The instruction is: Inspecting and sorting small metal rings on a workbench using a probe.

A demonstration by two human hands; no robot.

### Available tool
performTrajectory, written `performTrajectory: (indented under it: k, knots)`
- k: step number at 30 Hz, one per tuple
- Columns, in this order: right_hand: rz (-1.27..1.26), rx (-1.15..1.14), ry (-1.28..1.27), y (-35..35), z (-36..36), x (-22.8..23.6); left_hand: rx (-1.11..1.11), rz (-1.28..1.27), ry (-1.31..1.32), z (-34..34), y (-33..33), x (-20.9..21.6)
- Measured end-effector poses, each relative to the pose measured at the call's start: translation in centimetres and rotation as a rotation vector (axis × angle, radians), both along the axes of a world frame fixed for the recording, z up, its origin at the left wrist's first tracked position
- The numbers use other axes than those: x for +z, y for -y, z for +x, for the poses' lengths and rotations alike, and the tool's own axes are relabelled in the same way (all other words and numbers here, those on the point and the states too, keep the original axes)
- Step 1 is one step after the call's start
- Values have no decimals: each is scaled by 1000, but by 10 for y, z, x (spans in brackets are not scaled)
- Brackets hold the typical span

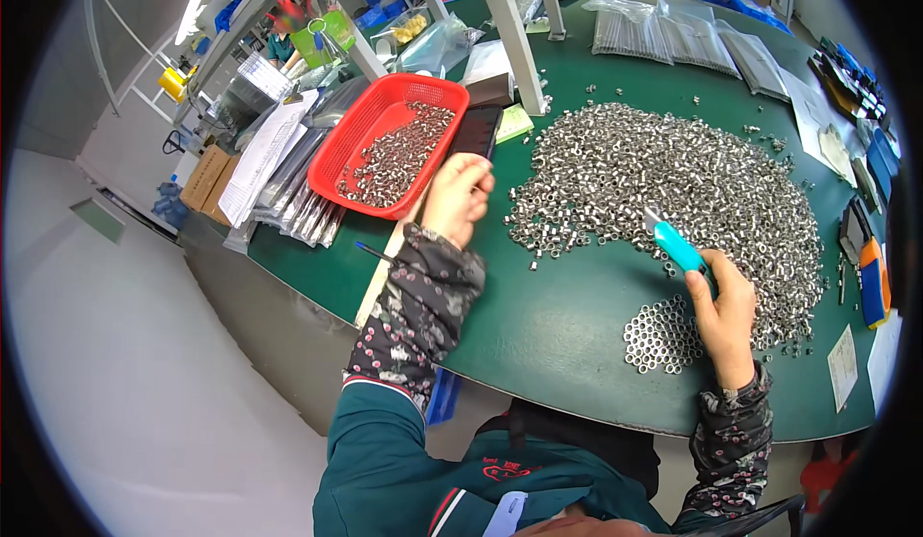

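Observation:
A wide heap of small silver metal rings [673, 172] covers the green table [538, 316]. My right hand [726, 316] grips a teal-handled tool [675, 244] whose tip rests at the heap's near edge. Just left of that hand lies a small flat cluster of rings set upright side by side [661, 335]. My left hand [459, 196] is curled shut near the corner of a red plastic basket [358, 138] that holds more rings. What its fingers hold is hidden. A dark flat rectangular object [478, 128] lies just beyond it.
Clear bags of thin metal rods [663, 32] lie at the table's back. Papers and plastic sleeves [279, 167] stack left of the basket. Blue and orange tools [873, 282] sit along the right edge. A white post [514, 32] stands on the table. Another person [282, 37] works far left.

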State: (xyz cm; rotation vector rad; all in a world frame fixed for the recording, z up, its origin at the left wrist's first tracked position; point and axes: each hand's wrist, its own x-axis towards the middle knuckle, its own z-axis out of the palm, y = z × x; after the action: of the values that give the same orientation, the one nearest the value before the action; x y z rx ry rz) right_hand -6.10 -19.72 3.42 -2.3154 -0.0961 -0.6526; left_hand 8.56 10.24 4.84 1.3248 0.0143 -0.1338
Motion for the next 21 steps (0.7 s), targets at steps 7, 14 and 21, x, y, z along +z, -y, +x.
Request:
performTrajectory:
  k: [7,14,21]
  knots:
    - [-23,9,-20,-2,1,-5,-460,-503,-167,-57,69,-7]
    - [-59,57,-75,-6,-1,-6,-460,-514,-204,-60,77,-46]
    - [-147,87,-169,-9,-3,-4,-433,-423,-168,-60,80,-47]
